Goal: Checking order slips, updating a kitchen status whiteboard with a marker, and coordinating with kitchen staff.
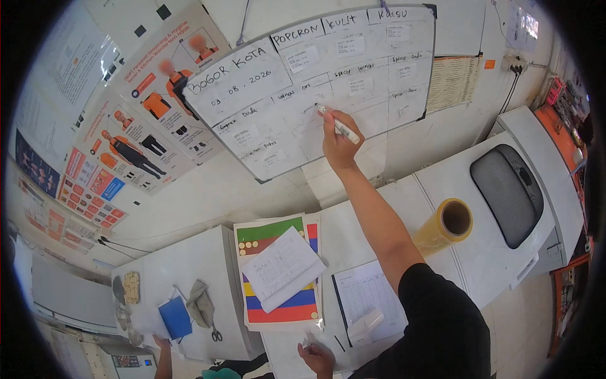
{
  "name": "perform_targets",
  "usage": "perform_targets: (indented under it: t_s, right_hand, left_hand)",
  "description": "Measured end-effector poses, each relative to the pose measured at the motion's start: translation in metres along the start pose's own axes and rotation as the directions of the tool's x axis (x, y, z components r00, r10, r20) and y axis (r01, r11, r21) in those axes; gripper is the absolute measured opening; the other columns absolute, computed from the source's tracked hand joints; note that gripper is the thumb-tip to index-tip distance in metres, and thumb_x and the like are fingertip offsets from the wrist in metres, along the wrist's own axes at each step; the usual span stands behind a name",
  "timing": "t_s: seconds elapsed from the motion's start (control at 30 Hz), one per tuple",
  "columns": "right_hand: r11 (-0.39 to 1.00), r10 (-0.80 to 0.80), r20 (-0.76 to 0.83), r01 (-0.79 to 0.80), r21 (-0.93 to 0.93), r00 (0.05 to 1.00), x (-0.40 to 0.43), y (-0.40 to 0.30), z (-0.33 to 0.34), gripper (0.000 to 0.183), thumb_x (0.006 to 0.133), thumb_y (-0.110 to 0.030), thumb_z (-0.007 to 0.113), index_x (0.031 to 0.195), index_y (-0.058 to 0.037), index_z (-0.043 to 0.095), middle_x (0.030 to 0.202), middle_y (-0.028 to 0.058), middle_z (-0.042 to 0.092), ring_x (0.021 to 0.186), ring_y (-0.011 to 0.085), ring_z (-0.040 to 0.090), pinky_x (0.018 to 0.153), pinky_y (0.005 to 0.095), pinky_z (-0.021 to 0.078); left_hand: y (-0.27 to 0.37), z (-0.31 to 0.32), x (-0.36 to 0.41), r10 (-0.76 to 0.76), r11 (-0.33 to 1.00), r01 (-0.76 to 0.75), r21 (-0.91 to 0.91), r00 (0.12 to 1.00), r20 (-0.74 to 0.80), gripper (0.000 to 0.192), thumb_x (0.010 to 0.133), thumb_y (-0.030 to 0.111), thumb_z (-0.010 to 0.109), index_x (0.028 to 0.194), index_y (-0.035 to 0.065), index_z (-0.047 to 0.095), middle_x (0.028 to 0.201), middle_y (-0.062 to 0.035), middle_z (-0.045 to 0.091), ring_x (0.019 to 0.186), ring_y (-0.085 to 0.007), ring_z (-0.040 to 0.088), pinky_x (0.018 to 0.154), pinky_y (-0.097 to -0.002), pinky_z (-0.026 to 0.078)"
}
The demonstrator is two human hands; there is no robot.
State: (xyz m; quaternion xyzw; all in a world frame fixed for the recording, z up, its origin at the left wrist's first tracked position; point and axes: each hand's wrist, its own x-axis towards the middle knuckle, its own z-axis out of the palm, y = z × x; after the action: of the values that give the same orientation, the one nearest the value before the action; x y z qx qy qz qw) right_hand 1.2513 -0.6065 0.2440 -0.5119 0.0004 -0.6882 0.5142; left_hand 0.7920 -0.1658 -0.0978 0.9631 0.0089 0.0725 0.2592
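My right hand [342,139] is raised to a whiteboard [303,151] on the wall, closed around a white marker pen [346,131]. The pen's tip is at the board, in a cell under handwritten words; whether it touches cannot be told. Small printed labels sit in several ruled cells. Low in the view, my left hand [318,358] is over the white worktop with its fingers curled, close to a small crumpled clear piece; whether it holds this is unclear. A thin black pen [339,343] lies beside it, near a printed form [371,296] with a translucent strip on top.
A roll of yellowish plastic film [442,227] stands right of my arm. Papers [284,270] lie on a striped colour chart [279,227]. Further left are scissors [216,334], a grey cloth [201,303] and a blue folder [175,318]. Another person's hand [162,342] reaches in there.
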Motion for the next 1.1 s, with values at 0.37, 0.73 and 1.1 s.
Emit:
perform_targets:
  t_s: [0.37, 0.73, 1.1]
  right_hand:
    - [0.951, -0.303, 0.146, 0.309, -0.020, 0.942, 0.003, -0.006, 0.001, 0.012, 0.090, -0.003, 0.080, 0.101, -0.0029, 0.074, 0.098, 0.0117, 0.079, 0.088, 0.0260, 0.077, 0.093, 0.0433, 0.0609]
    - [0.996, -0.008, -0.031, 0.011, 0.083, 0.999, -0.003, 0.009, 0.001, 0.011, 0.093, -0.006, 0.079, 0.102, -0.0029, 0.074, 0.091, 0.0125, 0.078, 0.074, 0.0211, 0.074, 0.075, 0.0335, 0.0613]
    - [0.970, -0.225, 0.044, 0.228, -0.083, 0.973, -0.003, 0.017, -0.004, 0.013, 0.091, -0.004, 0.079, 0.103, -0.0020, 0.074, 0.095, 0.0127, 0.079, 0.081, 0.0224, 0.077, 0.084, 0.0369, 0.0630]
  left_hand:
    - [0.018, 0.003, -0.003, -0.229, 0.922, 0.187, -0.339, 0.969, -0.088, 0.066, 0.106, 0.020, 0.061, 0.159, -0.0005, 0.027, 0.117, -0.0177, 0.064, 0.091, -0.0276, 0.067, 0.083, -0.0453, 0.059]
    - [0.023, -0.017, 0.001, -0.136, 0.973, 0.113, -0.202, 0.985, -0.103, 0.060, 0.107, 0.017, 0.054, 0.153, -0.0110, 0.027, 0.102, -0.0143, 0.062, 0.086, -0.0272, 0.062, 0.083, -0.0422, 0.052]
    - [0.015, 0.001, -0.002, -0.234, 0.936, 0.199, -0.289, 0.968, -0.093, 0.047, 0.109, 0.031, 0.049, 0.149, 0.0079, 0.041, 0.115, -0.0068, 0.065, 0.099, -0.0189, 0.063, 0.089, -0.0344, 0.055]
